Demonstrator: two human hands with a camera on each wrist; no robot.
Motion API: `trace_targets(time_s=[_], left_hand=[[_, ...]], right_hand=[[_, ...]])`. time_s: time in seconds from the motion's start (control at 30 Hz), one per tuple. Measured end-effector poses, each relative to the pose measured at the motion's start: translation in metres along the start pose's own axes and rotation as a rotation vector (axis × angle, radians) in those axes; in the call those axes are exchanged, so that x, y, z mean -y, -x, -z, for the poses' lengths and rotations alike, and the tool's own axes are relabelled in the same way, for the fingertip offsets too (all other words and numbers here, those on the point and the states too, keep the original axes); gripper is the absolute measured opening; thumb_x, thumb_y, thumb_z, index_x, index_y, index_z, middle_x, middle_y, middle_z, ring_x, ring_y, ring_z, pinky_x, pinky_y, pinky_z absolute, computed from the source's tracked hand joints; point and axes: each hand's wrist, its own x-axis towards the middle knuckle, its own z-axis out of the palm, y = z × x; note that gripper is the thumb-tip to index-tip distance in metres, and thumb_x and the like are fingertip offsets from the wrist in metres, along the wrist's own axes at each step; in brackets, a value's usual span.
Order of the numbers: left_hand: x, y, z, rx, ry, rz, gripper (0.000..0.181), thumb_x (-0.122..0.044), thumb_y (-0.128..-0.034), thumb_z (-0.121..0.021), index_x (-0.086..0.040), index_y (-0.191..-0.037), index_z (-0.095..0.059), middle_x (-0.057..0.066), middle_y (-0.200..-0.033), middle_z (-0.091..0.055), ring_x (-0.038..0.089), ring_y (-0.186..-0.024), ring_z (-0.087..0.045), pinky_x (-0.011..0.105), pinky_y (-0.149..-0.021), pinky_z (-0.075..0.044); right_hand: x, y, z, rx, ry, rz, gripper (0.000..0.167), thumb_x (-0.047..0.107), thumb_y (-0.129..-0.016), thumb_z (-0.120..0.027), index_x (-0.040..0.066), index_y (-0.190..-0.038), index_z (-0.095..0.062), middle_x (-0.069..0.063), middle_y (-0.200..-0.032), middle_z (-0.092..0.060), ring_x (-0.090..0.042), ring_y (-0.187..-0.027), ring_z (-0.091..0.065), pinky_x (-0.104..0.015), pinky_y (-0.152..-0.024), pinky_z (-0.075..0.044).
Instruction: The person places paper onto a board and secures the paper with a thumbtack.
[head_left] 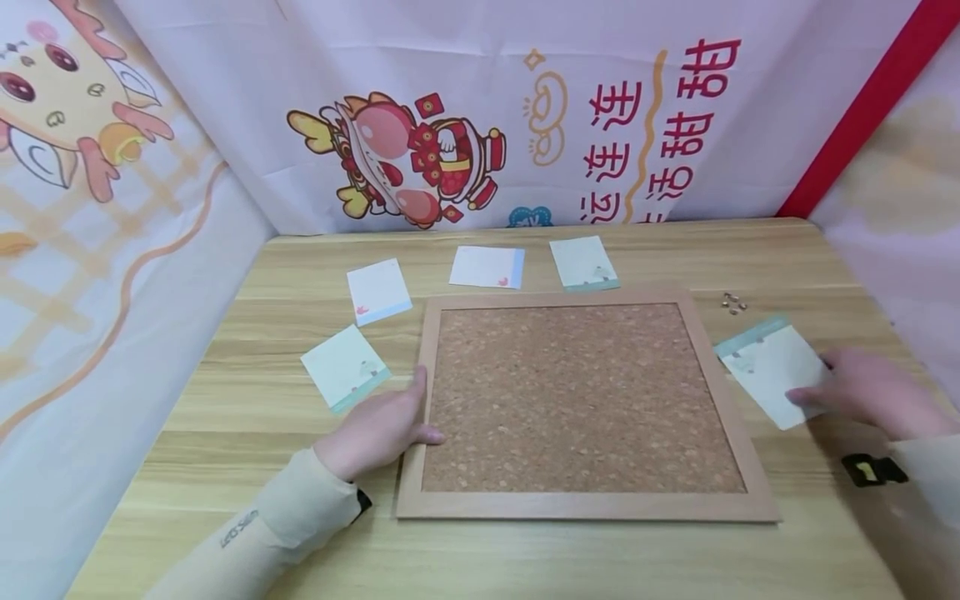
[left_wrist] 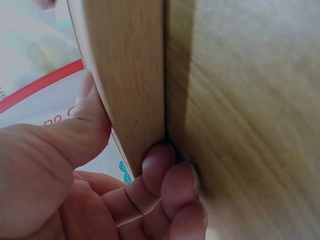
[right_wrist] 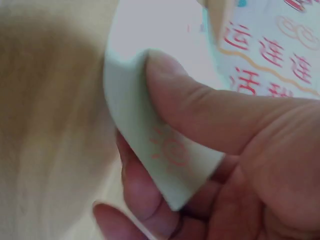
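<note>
A framed cork board lies flat on the table. My left hand grips its left edge; in the left wrist view the thumb lies over the frame and the curled fingers touch its side near the tabletop. To the right of the board, my right hand pinches a pale green note card between thumb and fingers. The right wrist view shows the card bending under the thumb, with a small orange sun drawing near its corner.
Several small metal pieces lie beyond the held card. Around the board's left and far sides are other note cards: a green one, a blue-edged one, another blue-edged one and a green one. Printed cloth hangs behind the table.
</note>
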Motion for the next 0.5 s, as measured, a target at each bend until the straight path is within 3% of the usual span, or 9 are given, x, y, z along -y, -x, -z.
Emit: trace_targets(time_s=[0.2,0.37,0.5], left_hand=[[-0.001,-0.002,-0.001,0.013,0.000,0.014,0.099,-0.040,-0.0877,-0.073,0.015,-0.150,-0.018,0.026,-0.117,-0.066,0.029,-0.096,-0.068,0.044,-0.084,-0.053],[-0.002,-0.001,-0.001,0.013,0.009,0.017,0.099,-0.039,-0.0880,-0.073,0.014,-0.151,-0.017,0.027,-0.119,-0.065,0.031,-0.099,-0.068,0.044,-0.085,-0.052],[-0.001,0.000,-0.001,0.014,0.013,0.017,0.098,-0.038,-0.0890,-0.072,0.015,-0.150,-0.016,0.028,-0.119,-0.064,0.032,-0.097,-0.068,0.045,-0.083,-0.052]], right_hand=[[-0.006,0.017,0.011,-0.189,-0.198,-0.006,0.042,0.024,-0.091,-0.071,-0.014,-0.097,-0.054,-0.010,-0.070,-0.061,-0.027,-0.058,-0.062,-0.036,-0.049,-0.049],[0.002,0.030,0.016,-0.378,-0.387,0.027,0.027,0.008,-0.096,-0.062,-0.014,-0.096,-0.047,-0.022,-0.071,-0.063,-0.018,-0.048,-0.065,-0.033,-0.044,-0.053],[0.016,0.035,0.021,-0.473,-0.362,0.067,0.024,0.002,-0.093,-0.066,-0.016,-0.100,-0.052,-0.026,-0.071,-0.063,-0.004,-0.045,-0.059,-0.024,-0.043,-0.049]])
